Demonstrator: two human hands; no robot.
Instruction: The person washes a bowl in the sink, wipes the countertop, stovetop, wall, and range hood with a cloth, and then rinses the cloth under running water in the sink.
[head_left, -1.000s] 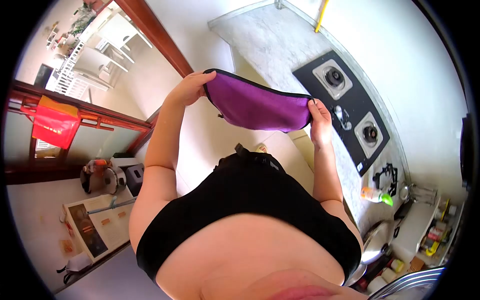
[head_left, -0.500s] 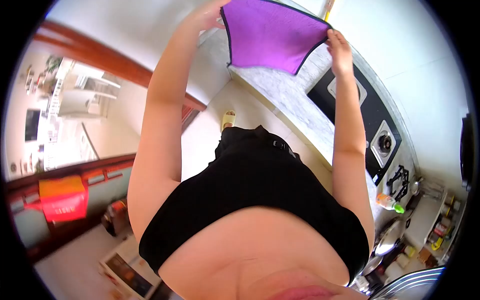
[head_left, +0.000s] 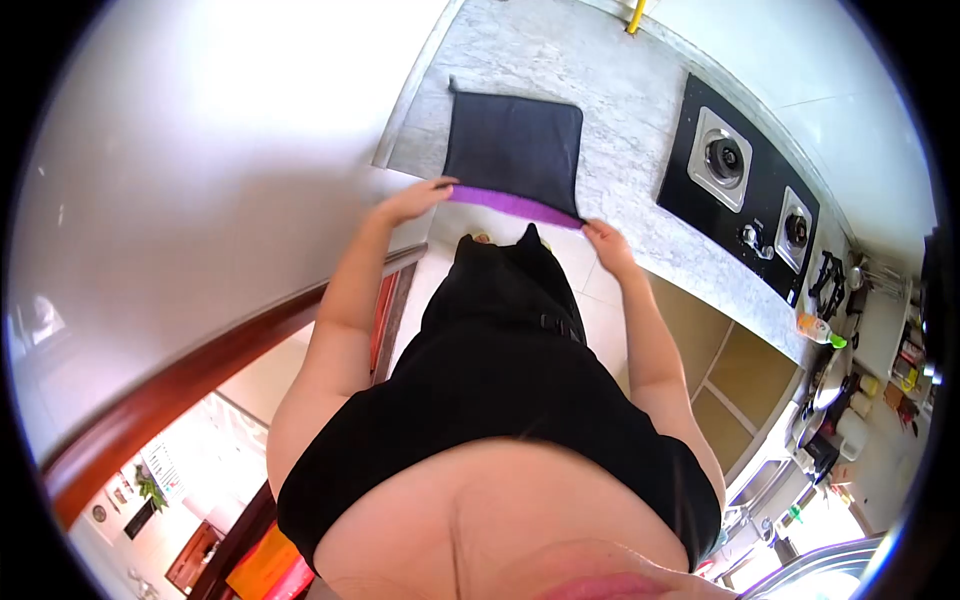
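Note:
A square cloth (head_left: 513, 145), black on the upper face and purple beneath, lies mostly on the grey marble counter (head_left: 620, 110). Its near edge hangs past the counter's front and shows a purple strip. My left hand (head_left: 418, 199) pinches the near left corner, fingers closed on it. The near right corner is between the closed fingers of my right hand (head_left: 607, 244). The edge between my hands is stretched fairly straight.
Right of the cloth is a black gas stove (head_left: 737, 180) with two burners. An orange and white bottle with a green cap (head_left: 814, 326) stands beyond it, near pans. White wall and a wooden frame (head_left: 180, 400) are on the left.
The purple cloth, earlier held up in the air, has come down onto the counter with its black face up. Both hands still grip it. The view has turned toward the counter.

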